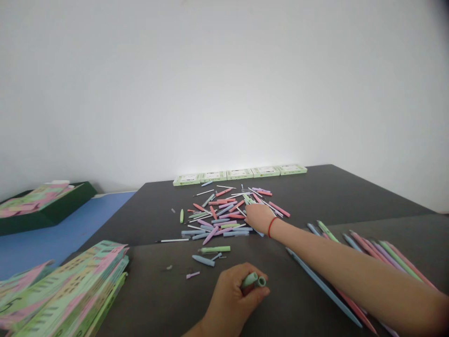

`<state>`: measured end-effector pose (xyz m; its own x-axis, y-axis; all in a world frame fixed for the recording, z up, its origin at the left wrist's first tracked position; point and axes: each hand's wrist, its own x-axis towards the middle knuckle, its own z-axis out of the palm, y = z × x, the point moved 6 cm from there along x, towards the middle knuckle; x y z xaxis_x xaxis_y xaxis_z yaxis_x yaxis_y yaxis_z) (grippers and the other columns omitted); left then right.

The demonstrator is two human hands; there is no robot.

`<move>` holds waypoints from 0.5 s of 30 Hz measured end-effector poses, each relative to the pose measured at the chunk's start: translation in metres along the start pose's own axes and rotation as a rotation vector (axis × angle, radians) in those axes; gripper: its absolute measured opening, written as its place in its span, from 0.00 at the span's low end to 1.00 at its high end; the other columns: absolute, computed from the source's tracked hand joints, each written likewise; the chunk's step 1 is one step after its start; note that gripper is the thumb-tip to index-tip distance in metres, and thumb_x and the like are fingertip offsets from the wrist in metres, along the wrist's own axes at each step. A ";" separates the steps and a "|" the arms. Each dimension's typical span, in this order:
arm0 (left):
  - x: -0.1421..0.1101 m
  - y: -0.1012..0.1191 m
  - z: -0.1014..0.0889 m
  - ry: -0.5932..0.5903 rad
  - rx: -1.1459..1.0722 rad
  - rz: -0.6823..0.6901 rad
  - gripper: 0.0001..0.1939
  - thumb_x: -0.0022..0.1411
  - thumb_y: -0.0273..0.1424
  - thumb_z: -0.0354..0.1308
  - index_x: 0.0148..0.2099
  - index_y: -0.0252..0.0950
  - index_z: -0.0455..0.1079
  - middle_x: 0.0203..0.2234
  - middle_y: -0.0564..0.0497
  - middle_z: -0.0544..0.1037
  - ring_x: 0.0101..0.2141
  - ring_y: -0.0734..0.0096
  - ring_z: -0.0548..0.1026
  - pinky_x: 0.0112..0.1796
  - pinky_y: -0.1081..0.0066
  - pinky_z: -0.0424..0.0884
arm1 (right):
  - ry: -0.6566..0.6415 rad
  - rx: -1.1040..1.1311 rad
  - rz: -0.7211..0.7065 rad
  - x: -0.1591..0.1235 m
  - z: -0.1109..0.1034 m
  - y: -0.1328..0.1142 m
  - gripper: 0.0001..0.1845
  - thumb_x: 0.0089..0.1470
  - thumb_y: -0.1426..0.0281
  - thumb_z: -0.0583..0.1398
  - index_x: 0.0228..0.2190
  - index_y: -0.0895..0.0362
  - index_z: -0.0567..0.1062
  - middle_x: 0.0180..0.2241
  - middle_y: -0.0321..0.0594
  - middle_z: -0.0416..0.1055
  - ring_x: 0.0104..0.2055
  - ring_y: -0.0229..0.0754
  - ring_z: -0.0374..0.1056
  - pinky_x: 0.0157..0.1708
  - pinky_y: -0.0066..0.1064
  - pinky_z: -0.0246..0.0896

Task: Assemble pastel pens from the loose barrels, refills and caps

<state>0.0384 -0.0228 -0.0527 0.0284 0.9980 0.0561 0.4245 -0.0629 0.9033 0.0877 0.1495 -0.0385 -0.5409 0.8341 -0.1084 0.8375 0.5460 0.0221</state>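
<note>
My left hand [235, 297], low in the centre, is closed around two short green pen tubes [249, 280] whose open ends show side by side. My right hand [258, 216], with a red cord on its wrist, reaches into the right part of a pile of loose pen parts [224, 217]. Its fingers are curled among green and white pieces, and what they grip is hidden. The pile mixes pink, purple, blue and green barrels with thin white refills. Nearer to my left hand lie a green barrel [215, 249], a blue tip piece [203, 260] and a small purple part [192, 275].
Flat green boxes [239, 174] line the table's far edge. Whole pens [322, 285] lie in a group at right, partly under my right forearm. Printed packets [80, 285] are stacked at left. A dark green tray [56, 210] with packets stands on a blue surface.
</note>
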 end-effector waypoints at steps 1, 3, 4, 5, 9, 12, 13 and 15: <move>0.000 0.001 0.000 0.003 0.012 0.012 0.05 0.52 0.25 0.62 0.34 0.36 0.75 0.25 0.56 0.74 0.25 0.75 0.67 0.30 0.77 0.61 | -0.002 -0.012 -0.002 0.000 0.001 0.001 0.16 0.59 0.66 0.58 0.48 0.59 0.69 0.48 0.45 0.68 0.44 0.45 0.68 0.42 0.42 0.67; -0.001 0.004 0.000 0.009 0.033 0.049 0.06 0.52 0.25 0.62 0.34 0.37 0.75 0.25 0.55 0.75 0.25 0.75 0.68 0.29 0.77 0.61 | -0.004 -0.030 -0.007 0.000 0.002 0.002 0.16 0.59 0.66 0.58 0.48 0.59 0.69 0.48 0.45 0.68 0.44 0.45 0.68 0.42 0.42 0.67; -0.002 0.005 0.000 0.010 0.040 0.072 0.06 0.52 0.24 0.62 0.35 0.37 0.76 0.25 0.55 0.75 0.25 0.75 0.68 0.29 0.77 0.62 | -0.005 -0.037 -0.009 0.001 0.002 0.002 0.16 0.59 0.66 0.58 0.48 0.59 0.69 0.48 0.45 0.68 0.44 0.45 0.68 0.42 0.42 0.67; -0.002 0.006 0.000 0.009 0.048 0.095 0.06 0.52 0.24 0.62 0.35 0.37 0.76 0.25 0.54 0.76 0.25 0.74 0.69 0.29 0.77 0.62 | -0.005 -0.041 -0.011 0.002 0.003 0.002 0.17 0.59 0.66 0.58 0.48 0.59 0.69 0.48 0.45 0.68 0.44 0.45 0.68 0.42 0.42 0.67; -0.003 0.006 -0.001 0.009 0.081 0.151 0.07 0.53 0.24 0.62 0.36 0.38 0.75 0.27 0.54 0.77 0.26 0.74 0.72 0.29 0.78 0.63 | -0.006 -0.040 -0.033 0.010 0.004 -0.003 0.17 0.59 0.66 0.58 0.48 0.60 0.69 0.48 0.45 0.68 0.45 0.45 0.68 0.42 0.42 0.67; -0.002 0.005 -0.002 0.012 0.096 0.146 0.08 0.52 0.24 0.61 0.36 0.38 0.75 0.26 0.53 0.77 0.27 0.72 0.72 0.30 0.77 0.63 | -0.017 -0.036 -0.056 0.017 0.004 -0.006 0.17 0.59 0.66 0.58 0.48 0.59 0.69 0.48 0.45 0.68 0.45 0.45 0.68 0.42 0.42 0.67; -0.001 0.004 -0.003 0.012 0.098 0.131 0.08 0.52 0.24 0.61 0.36 0.38 0.75 0.26 0.53 0.77 0.26 0.72 0.72 0.29 0.77 0.63 | -0.021 -0.036 -0.065 0.018 0.003 -0.007 0.17 0.59 0.66 0.58 0.48 0.59 0.69 0.48 0.45 0.68 0.45 0.45 0.68 0.43 0.42 0.67; 0.000 0.002 -0.003 0.016 0.088 0.089 0.07 0.52 0.25 0.61 0.35 0.37 0.76 0.25 0.54 0.76 0.25 0.73 0.70 0.28 0.77 0.62 | -0.034 -0.035 -0.085 0.021 0.002 -0.005 0.17 0.59 0.66 0.58 0.48 0.59 0.69 0.48 0.45 0.68 0.45 0.45 0.68 0.43 0.42 0.66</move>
<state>0.0364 -0.0230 -0.0494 0.0548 0.9884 0.1417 0.4986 -0.1501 0.8537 0.0726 0.1642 -0.0431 -0.6064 0.7819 -0.1447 0.7852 0.6175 0.0458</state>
